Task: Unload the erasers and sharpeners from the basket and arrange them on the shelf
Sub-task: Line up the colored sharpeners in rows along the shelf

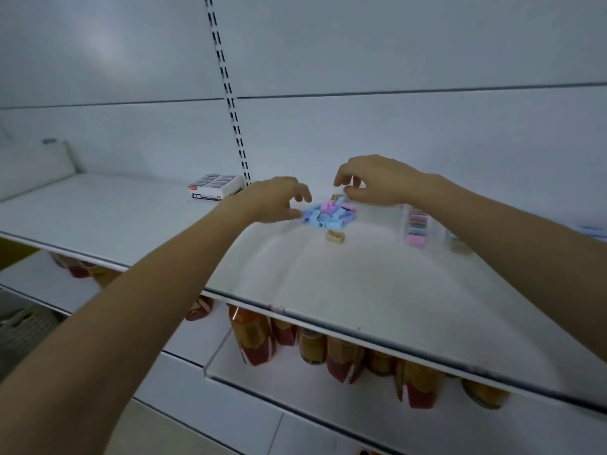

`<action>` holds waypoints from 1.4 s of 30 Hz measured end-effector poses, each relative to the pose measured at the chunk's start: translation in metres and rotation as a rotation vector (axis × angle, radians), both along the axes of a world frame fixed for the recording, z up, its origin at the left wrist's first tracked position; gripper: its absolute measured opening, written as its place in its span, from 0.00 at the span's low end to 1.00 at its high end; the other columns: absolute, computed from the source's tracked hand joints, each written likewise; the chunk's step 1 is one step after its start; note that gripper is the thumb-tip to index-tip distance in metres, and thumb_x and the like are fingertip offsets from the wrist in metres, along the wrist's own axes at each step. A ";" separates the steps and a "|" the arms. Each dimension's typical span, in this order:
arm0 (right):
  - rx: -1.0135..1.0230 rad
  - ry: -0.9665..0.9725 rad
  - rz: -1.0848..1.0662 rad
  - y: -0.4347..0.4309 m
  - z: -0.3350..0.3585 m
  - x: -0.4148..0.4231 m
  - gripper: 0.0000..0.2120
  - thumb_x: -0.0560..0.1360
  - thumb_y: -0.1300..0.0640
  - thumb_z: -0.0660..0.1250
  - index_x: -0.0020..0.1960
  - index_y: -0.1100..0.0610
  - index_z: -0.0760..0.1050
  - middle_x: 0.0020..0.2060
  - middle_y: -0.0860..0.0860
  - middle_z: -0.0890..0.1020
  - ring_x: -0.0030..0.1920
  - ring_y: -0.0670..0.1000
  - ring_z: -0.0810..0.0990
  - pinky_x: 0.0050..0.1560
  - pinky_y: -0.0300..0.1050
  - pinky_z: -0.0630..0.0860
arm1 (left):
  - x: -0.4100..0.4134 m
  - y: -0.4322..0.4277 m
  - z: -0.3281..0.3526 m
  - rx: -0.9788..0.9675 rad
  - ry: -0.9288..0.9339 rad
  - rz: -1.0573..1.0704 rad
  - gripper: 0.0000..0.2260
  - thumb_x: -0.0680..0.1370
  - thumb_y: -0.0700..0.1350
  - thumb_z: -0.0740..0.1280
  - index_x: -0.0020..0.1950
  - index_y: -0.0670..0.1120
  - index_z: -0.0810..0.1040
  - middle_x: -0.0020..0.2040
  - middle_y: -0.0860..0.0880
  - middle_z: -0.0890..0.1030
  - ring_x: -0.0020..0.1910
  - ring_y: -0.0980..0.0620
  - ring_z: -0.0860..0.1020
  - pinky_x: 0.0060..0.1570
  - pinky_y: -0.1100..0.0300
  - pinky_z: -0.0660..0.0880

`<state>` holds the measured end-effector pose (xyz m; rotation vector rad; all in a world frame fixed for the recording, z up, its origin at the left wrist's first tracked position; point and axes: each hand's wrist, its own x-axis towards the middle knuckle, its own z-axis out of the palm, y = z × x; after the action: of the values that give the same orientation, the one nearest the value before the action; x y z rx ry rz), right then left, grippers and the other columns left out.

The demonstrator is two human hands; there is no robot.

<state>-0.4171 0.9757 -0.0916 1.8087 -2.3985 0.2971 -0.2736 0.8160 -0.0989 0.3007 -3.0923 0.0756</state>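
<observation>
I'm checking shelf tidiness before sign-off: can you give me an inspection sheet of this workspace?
Surface: white shelf, things lie toward its back.
Job's things: loose pile of blue and pink pieces; one beige piece apart in front; pastel row to its right; eraser box to its left.
Clutter: nothing seen.
Hands: left hand at the pile's left edge, fingers loosely curled, holding nothing; right hand above the pile, grip unclear.
Cables: nothing seen.
Surroundings: cans on the lower shelf; white basket lower left.
</observation>
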 end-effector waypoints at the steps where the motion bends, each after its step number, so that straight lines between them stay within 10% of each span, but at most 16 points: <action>1: 0.004 -0.007 -0.001 -0.006 -0.002 -0.003 0.11 0.76 0.55 0.60 0.58 0.52 0.74 0.52 0.49 0.76 0.49 0.48 0.74 0.50 0.45 0.71 | -0.005 -0.006 -0.003 0.019 -0.020 0.001 0.16 0.76 0.48 0.66 0.63 0.50 0.72 0.59 0.50 0.74 0.50 0.53 0.76 0.53 0.54 0.73; 17: 0.083 -0.116 -0.212 -0.064 -0.022 0.011 0.13 0.75 0.58 0.61 0.59 0.55 0.73 0.53 0.51 0.77 0.51 0.50 0.74 0.54 0.49 0.73 | -0.046 -0.061 -0.023 0.361 -0.062 -0.278 0.16 0.73 0.44 0.70 0.60 0.46 0.73 0.49 0.51 0.76 0.45 0.52 0.76 0.49 0.62 0.71; 24: 0.011 -0.167 -0.398 -0.073 -0.046 0.034 0.12 0.75 0.53 0.62 0.58 0.54 0.75 0.51 0.51 0.78 0.52 0.51 0.73 0.56 0.48 0.71 | -0.044 -0.091 -0.048 0.537 0.202 -0.351 0.09 0.75 0.40 0.67 0.54 0.46 0.80 0.44 0.49 0.77 0.39 0.60 0.73 0.42 0.79 0.65; 37: -0.434 -0.263 -0.513 -0.088 -0.065 0.054 0.14 0.72 0.63 0.66 0.58 0.58 0.74 0.50 0.51 0.74 0.47 0.49 0.73 0.48 0.39 0.69 | -0.034 -0.100 -0.046 1.018 0.296 -0.398 0.12 0.75 0.34 0.66 0.57 0.43 0.74 0.52 0.49 0.76 0.47 0.49 0.79 0.49 0.63 0.75; 42: -0.579 -0.313 -0.515 -0.079 -0.062 0.063 0.20 0.74 0.66 0.65 0.64 0.57 0.70 0.54 0.46 0.67 0.49 0.45 0.71 0.49 0.27 0.63 | -0.036 -0.099 -0.049 1.081 0.306 -0.369 0.15 0.74 0.29 0.62 0.57 0.42 0.73 0.56 0.47 0.75 0.52 0.49 0.80 0.41 0.71 0.74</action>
<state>-0.3544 0.8963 -0.1533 0.9191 -2.4894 1.1290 -0.3092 0.7170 -0.1476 -0.2369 -2.5030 -1.4780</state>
